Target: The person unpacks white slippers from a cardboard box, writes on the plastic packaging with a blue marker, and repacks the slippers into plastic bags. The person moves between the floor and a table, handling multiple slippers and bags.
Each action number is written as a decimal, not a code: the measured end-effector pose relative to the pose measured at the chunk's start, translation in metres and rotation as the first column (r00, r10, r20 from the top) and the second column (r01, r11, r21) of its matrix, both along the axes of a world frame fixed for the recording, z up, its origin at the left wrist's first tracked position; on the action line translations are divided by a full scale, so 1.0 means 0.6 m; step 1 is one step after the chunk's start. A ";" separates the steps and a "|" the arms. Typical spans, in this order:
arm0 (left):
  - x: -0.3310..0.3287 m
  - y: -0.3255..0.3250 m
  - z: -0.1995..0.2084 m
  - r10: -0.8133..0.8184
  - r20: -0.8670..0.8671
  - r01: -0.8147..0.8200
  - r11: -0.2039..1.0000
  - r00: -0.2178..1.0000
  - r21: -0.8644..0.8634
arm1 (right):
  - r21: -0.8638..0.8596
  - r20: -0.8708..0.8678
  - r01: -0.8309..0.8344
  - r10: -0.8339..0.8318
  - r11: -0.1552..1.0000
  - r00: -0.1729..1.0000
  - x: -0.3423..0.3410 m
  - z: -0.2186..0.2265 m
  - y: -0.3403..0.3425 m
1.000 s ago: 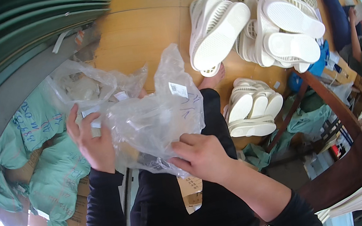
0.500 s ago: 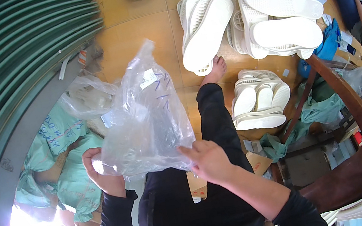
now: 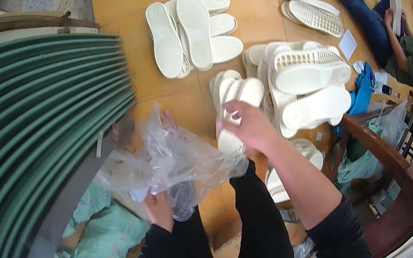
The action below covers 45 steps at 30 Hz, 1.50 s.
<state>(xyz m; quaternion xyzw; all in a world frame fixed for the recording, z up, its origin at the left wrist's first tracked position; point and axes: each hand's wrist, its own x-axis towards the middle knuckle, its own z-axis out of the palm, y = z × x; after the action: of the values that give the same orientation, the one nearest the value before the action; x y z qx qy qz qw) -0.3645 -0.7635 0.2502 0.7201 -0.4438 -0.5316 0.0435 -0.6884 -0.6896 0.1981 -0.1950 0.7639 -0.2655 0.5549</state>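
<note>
A clear plastic bag (image 3: pixel 189 156), crumpled and with some pen marks on it, hangs across my lap. My left hand (image 3: pixel 159 212) grips its near left edge with the fingers closed. My right hand (image 3: pixel 250 126) is stretched forward over a small stack of white shoe soles (image 3: pixel 250 91) on the floor. Its thumb and fingers are apart, above the near part of the stack; whether they touch a sole I cannot tell. A larger pile of white soles (image 3: pixel 312 77) lies just to the right. Another sole pile (image 3: pixel 277 183) is partly hidden behind my right forearm.
More white soles (image 3: pixel 196 29) lie farther off on the tan tiled floor (image 3: pixel 251 6). Green ribbed shutters (image 3: pixel 47 123) and green wrapped bundles (image 3: pixel 108 244) stand at left. At right are a brown wooden frame (image 3: pixel 379 146) and another person's arm (image 3: pixel 397 45) holding a sole.
My right hand has let go of the bag and moved forward to the small sole stack. The bag has sagged while my left hand keeps hold. The view has shifted, showing more floor ahead.
</note>
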 end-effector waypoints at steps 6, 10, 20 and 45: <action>-0.077 -0.014 -0.160 0.027 -0.201 0.001 0.990 0.979 0.141 | 0.031 -0.427 0.340 -0.295 0.940 0.855 -0.082 -0.242 -0.207; -0.093 -0.037 -0.183 -0.167 -0.212 0.221 0.939 0.963 0.262 | 0.091 -0.633 0.542 -0.372 0.835 0.680 -0.063 -0.375 -0.327; -0.136 -0.076 -0.159 -0.280 -0.243 0.338 0.909 0.929 0.244 | -0.108 -0.109 0.575 -0.584 0.811 0.804 -0.123 -0.321 -0.284; -0.126 -0.067 -0.180 -0.001 -0.308 0.118 0.924 0.951 0.363 | -0.091 0.228 0.128 -0.104 0.988 0.968 -0.086 -0.210 -0.323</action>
<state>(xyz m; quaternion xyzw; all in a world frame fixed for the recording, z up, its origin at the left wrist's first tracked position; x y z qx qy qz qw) -0.4402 -0.8035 0.1422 0.6112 -0.3433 -0.7118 -0.0447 -0.7399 -0.8836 0.0719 -0.1478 0.6919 -0.3577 0.6095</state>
